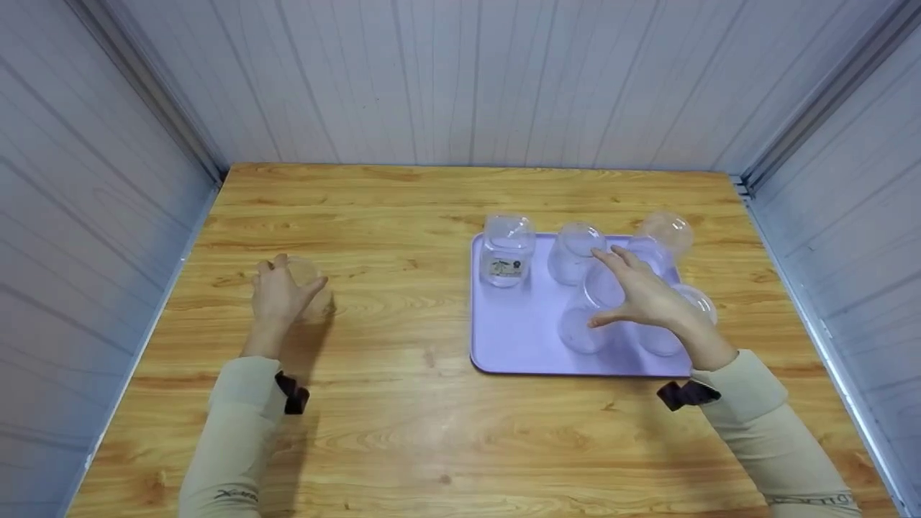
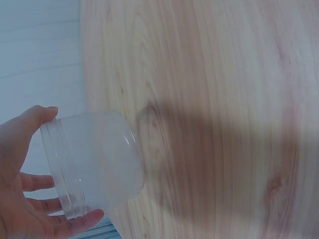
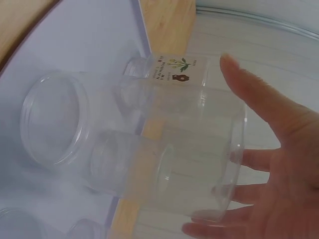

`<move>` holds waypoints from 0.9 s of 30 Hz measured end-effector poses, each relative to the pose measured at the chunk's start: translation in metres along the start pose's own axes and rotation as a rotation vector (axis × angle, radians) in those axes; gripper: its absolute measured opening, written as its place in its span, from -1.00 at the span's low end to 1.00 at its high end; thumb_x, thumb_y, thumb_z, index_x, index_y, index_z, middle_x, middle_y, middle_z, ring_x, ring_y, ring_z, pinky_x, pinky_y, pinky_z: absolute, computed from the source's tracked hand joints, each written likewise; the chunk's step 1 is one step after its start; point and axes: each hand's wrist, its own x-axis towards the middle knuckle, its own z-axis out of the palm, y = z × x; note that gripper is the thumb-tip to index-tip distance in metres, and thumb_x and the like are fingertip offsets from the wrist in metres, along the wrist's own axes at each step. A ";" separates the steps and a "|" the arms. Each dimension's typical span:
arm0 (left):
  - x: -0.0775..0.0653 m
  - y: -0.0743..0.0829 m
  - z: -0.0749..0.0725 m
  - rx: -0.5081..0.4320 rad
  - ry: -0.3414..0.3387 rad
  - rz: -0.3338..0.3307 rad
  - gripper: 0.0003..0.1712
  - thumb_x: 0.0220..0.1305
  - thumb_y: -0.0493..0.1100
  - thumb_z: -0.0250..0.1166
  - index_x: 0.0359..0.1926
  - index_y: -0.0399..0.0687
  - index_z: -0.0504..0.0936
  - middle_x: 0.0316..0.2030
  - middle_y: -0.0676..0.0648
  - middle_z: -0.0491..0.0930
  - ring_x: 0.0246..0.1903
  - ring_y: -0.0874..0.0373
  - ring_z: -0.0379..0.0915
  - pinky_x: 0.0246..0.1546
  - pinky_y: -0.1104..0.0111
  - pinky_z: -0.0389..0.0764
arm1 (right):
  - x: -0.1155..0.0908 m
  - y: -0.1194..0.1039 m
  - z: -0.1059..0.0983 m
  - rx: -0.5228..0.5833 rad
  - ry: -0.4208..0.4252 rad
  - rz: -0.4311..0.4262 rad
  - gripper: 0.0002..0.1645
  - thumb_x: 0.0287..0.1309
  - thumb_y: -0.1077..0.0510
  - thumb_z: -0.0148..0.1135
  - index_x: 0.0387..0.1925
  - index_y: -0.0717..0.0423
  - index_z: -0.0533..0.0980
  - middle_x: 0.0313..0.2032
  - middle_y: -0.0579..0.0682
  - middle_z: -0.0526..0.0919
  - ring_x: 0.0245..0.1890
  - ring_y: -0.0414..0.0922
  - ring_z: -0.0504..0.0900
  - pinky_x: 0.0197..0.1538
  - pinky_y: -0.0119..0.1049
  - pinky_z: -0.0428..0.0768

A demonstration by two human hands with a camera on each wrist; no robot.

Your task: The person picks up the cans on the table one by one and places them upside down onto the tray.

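My left hand [image 1: 277, 295] is around a clear round plastic jar [image 2: 99, 159] at the left of the table. In the left wrist view the thumb and fingers hold its ridged rim, and its base is close to the wood. My right hand [image 1: 644, 291] reaches over the purple tray [image 1: 514, 338]. Its thumb and fingers are spread wide about the upper end of another clear jar [image 3: 199, 164]. In the right wrist view the thumb stands apart from that jar's side, while the lower fingers overlap its edge.
A squarish clear jar [image 1: 507, 252] with a label stands at the tray's back left corner. Beside it is a round jar [image 1: 572, 255]. More clear jars stand at the right, one jar [image 1: 662, 338] near the front. White panel walls [image 1: 446, 79] enclose the wooden table [image 1: 388, 417].
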 end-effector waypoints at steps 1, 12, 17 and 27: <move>0.000 0.001 0.000 -0.001 0.012 0.008 -0.06 0.07 0.15 0.20 0.23 -0.45 0.06 0.08 -0.54 0.07 0.03 -0.44 0.05 -0.13 -0.15 0.33 | 0.000 -0.001 -0.001 0.000 0.007 0.000 0.29 -0.44 -0.13 0.49 0.29 0.24 0.01 0.23 0.43 -0.04 0.18 0.35 0.01 0.08 0.26 0.13; -0.006 0.019 -0.006 -0.070 0.070 0.049 -0.05 0.02 0.18 0.23 0.21 -0.42 0.12 0.09 -0.50 0.09 0.04 -0.42 0.07 -0.06 -0.14 0.28 | 0.001 -0.017 -0.010 0.036 0.137 -0.023 0.06 -0.22 -0.09 0.39 0.25 0.27 0.11 0.20 0.38 0.07 0.14 0.31 0.13 0.10 0.19 0.16; -0.010 0.028 -0.007 -0.110 0.088 0.069 -0.08 0.02 0.15 0.25 0.20 -0.41 0.15 0.08 -0.47 0.14 0.04 -0.36 0.11 -0.02 -0.11 0.27 | 0.004 -0.026 -0.011 0.072 0.231 -0.058 -0.08 -0.13 -0.01 0.36 0.22 0.27 0.18 0.16 0.27 0.21 0.12 0.21 0.23 0.11 0.10 0.21; -0.015 0.046 0.002 -0.212 0.141 0.124 -0.09 0.00 0.14 0.28 0.17 -0.42 0.18 0.05 -0.39 0.19 0.04 -0.26 0.15 0.02 -0.02 0.27 | 0.010 -0.038 -0.005 0.242 0.417 -0.074 -0.25 -0.11 0.10 0.36 0.11 0.30 0.31 0.07 0.21 0.36 0.06 0.09 0.33 0.01 -0.01 0.38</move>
